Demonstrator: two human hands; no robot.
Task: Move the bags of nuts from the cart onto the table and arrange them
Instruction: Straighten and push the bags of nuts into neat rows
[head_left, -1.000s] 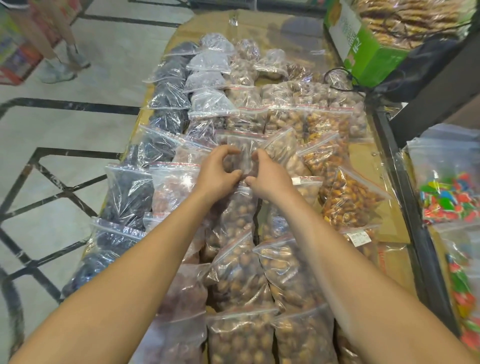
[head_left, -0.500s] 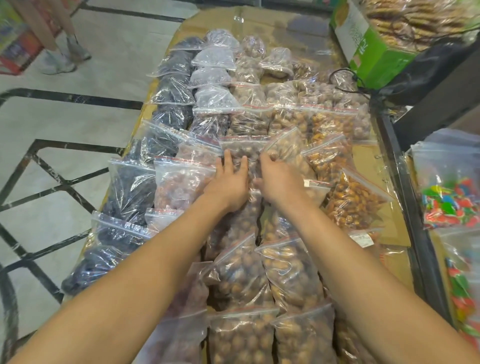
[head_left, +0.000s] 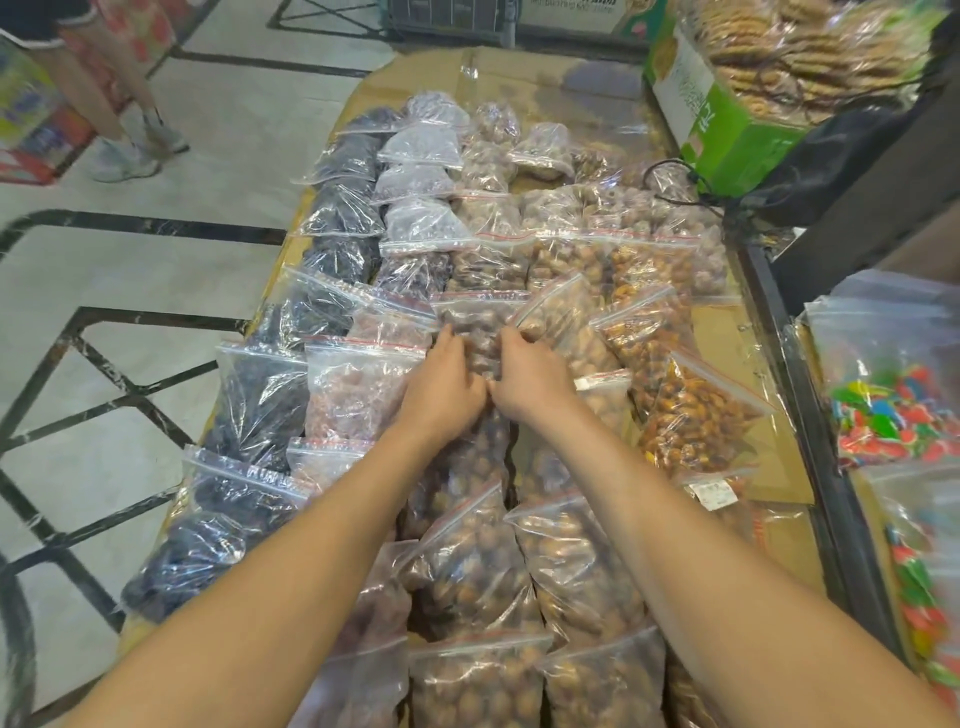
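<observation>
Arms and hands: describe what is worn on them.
Nothing is worn. Both forearms are bare along all that shows, with no sleeve in view. The left hand and right hand have no gloves, and no watch, bracelet or ring shows on the sides that are visible.

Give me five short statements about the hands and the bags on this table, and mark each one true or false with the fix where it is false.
1. Both hands rest on the same bag of brown nuts in the middle row. True: the left hand and right hand meet on it.
2. The dark bags run along the right edge of the table. False: they line the left edge, by the floor.
3. The green box stands at the far right corner. True.
4. The bags of bright coloured candy lie among the nut bags. False: they lie apart, beyond the black rail on the right.
5. The right hand holds a bag up in the air. False: it is down on the bag.
</observation>
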